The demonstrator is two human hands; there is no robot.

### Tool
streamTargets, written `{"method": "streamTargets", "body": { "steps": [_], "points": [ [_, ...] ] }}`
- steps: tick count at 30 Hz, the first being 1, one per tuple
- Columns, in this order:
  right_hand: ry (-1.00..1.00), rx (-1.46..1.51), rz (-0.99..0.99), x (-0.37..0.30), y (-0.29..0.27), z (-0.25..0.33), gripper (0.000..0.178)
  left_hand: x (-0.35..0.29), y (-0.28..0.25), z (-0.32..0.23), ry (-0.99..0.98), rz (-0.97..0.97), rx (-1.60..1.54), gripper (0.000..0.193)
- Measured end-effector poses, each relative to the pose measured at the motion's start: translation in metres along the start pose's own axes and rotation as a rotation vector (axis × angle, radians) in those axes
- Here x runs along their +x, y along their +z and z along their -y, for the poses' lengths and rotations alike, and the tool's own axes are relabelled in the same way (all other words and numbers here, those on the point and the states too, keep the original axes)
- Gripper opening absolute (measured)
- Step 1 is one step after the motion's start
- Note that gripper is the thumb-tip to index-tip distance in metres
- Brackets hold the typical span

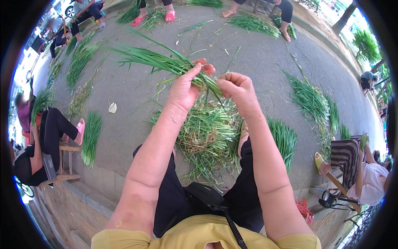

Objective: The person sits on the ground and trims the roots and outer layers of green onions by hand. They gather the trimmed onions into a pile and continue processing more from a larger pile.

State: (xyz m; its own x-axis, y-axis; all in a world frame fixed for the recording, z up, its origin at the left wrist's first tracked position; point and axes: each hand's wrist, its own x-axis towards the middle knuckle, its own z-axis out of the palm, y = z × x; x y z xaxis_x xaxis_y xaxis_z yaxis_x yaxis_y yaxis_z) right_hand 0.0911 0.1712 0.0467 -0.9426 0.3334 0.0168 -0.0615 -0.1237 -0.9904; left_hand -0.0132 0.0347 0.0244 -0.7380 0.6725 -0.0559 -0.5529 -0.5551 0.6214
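My left hand [187,85] is closed around a bunch of long green chives [155,59], whose leaves fan out to the far left. The other end of the bunch sticks out to the right of my left fingers. Right beside that end, my right hand [239,93] is curled in a pinch. Whatever lies between its thumb and fingers is hidden. Below both hands, between my feet, is a heap of loose chives [209,135] mixed with pale stems and dry brown bits.
Neat chives [282,141] lie by my right foot, and another row of chives [91,139] lies left. More chives [310,99] are spread at right. People sit around on low seats, one on a wooden stool [66,162]. A black bag [206,196] hangs at my lap.
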Motion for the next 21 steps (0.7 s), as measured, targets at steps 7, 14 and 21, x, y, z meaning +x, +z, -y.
{"method": "streamTargets", "body": {
  "steps": [7,14,21],
  "points": [
    [-0.034,0.257,-0.071,0.003,-0.04,0.015,0.011,0.003,-0.011,-0.007,-0.021,-0.043,-0.094,0.026],
    [-0.418,-0.764,-0.887,0.014,-0.081,0.002,0.019,0.003,-0.016,-0.008,0.059,-0.108,-0.035,0.027],
    [-0.175,-0.407,-0.258,-0.003,-0.016,-0.012,0.016,-0.001,0.001,-0.003,0.196,-0.115,0.057,0.031]
  ]
}}
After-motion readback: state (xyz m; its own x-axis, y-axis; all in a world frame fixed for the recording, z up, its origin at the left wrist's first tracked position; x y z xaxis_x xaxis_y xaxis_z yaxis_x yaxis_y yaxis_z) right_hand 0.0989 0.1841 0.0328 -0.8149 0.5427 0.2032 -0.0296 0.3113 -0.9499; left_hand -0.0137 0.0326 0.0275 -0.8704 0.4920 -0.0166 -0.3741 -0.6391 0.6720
